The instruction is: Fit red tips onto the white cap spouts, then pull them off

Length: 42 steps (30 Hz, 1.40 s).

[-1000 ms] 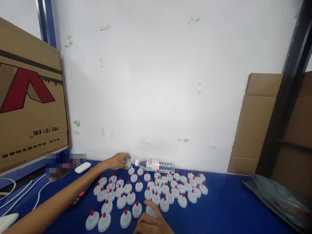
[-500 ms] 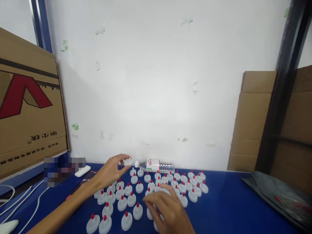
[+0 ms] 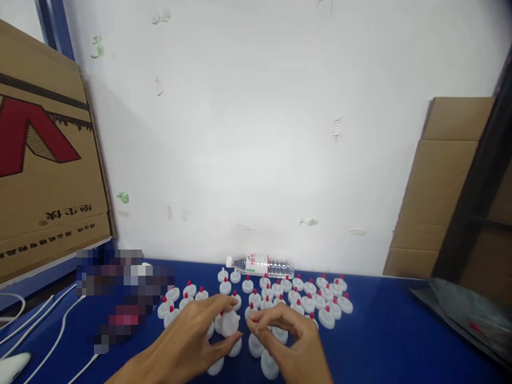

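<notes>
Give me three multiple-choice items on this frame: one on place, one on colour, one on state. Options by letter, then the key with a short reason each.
1. Where does the water bottle lie?
A. On its side by the wall, behind the caps
B. Upright at the near table edge
C. On top of the cardboard box

2. What colour are the tips of the white caps?
A. Green
B. Red
C. Black

3. What is the left hand doing?
A. Lying flat on the table
B. Gripping the bottle
C. Holding a white cap body in its fingers, next to the right hand

Key: 1 A, the bottle lies flat along the foot of the wall, behind the rows of caps. 2 B, each standing cap carries a small red tip. 3 C, thumb and fingers close round a white piece, raised above the caps, with the right hand's fingertips beside it.
</notes>
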Each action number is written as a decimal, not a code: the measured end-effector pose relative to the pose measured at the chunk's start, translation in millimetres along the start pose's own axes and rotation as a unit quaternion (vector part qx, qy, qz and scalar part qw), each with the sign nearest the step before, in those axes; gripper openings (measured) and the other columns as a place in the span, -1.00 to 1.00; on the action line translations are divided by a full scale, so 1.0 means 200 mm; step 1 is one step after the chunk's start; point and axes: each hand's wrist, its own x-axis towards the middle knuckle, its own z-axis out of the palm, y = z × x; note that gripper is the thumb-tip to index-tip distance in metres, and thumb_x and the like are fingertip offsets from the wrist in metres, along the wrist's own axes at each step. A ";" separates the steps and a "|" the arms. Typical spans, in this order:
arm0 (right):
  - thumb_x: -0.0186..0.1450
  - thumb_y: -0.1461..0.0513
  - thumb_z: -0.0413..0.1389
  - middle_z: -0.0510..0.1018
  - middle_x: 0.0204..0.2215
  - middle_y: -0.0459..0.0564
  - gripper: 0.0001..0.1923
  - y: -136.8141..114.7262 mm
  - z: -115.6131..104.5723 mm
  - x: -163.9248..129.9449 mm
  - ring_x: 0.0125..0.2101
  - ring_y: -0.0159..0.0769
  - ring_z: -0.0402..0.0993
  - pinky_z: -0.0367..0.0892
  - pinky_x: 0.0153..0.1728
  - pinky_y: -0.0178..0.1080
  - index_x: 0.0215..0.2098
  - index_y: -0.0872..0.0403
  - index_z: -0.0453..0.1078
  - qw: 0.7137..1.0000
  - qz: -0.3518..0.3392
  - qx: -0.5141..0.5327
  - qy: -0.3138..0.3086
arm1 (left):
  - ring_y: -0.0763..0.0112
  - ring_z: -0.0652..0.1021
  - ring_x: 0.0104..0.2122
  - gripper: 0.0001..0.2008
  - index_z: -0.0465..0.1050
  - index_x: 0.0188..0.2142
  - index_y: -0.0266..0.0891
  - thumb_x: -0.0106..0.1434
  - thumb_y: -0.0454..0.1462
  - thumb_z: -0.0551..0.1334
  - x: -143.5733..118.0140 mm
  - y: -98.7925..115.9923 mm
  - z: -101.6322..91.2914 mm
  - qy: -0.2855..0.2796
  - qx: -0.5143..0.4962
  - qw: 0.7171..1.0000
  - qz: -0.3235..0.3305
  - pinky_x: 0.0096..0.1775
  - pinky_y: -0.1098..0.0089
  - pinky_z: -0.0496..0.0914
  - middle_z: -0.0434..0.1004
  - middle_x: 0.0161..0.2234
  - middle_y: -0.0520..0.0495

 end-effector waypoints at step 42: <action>0.40 0.34 0.19 0.73 -0.22 -0.16 -0.72 -0.06 -0.12 0.00 -0.24 -0.31 0.71 0.49 -0.06 -0.25 0.02 -0.10 0.49 0.804 -0.465 -0.363 -0.074 | 0.29 0.57 -0.23 -0.56 0.41 0.07 -0.07 0.30 0.00 0.39 0.00 0.21 -0.01 -0.089 -0.475 0.867 -0.122 -0.36 0.43 0.53 0.56 -0.11 -0.09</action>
